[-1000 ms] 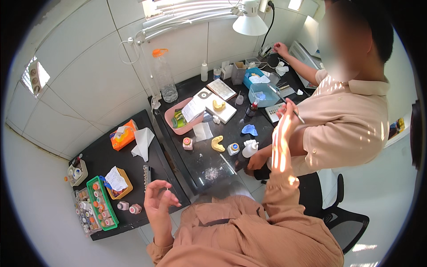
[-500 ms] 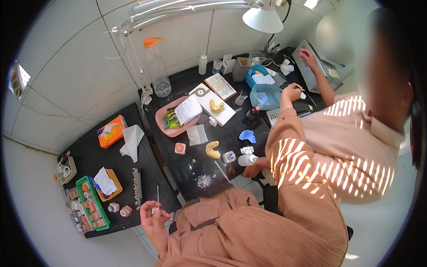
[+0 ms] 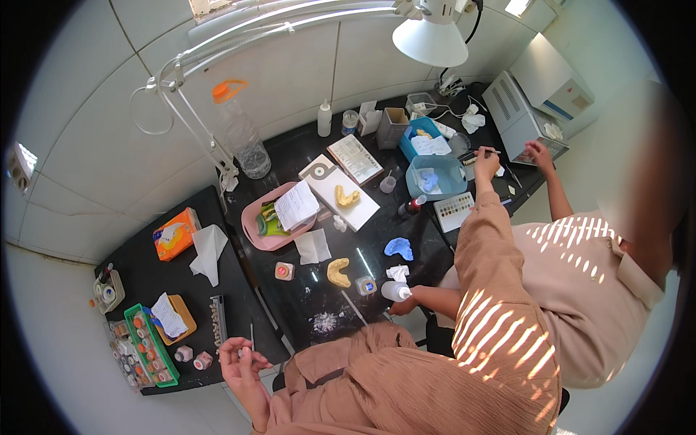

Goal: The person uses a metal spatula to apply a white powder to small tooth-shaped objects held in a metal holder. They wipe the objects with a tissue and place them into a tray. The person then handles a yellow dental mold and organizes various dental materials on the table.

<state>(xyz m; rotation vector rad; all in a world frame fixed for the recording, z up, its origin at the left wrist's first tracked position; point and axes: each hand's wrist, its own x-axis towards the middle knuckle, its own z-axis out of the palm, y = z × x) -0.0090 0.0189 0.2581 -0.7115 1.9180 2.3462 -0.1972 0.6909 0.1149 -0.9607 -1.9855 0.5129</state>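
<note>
My right hand (image 3: pixel 487 164) reaches across to the far right, its fingers closed on a thin dark stick-like tool (image 3: pixel 490 151) beside the blue plastic box (image 3: pixel 454 171). My left hand (image 3: pixel 244 368) is low at the left, above the side table's edge, with curled fingers around something small and pale that I cannot make out. Close to it a thin rod (image 3: pixel 252 335) lies on the side table. A yellow dental cast (image 3: pixel 338 273) and a blue dental impression (image 3: pixel 399 249) lie on the black table. A second yellow cast (image 3: pixel 346 196) rests on a white box (image 3: pixel 360 213).
A person in beige at the right has one hand (image 3: pixel 539 154) by a grey machine (image 3: pixel 504 109), the other near a white bottle (image 3: pixel 396 291). White powder (image 3: pixel 326 321), a pink basin (image 3: pixel 254 230), a tall plastic bottle (image 3: pixel 250 148) and a green basket of jars (image 3: pixel 168 371) surround me.
My view has shifted, so the tables sit lower in it. My right hand has moved a little to the right with its tool. The other person's far hand has come down and they have leaned back.
</note>
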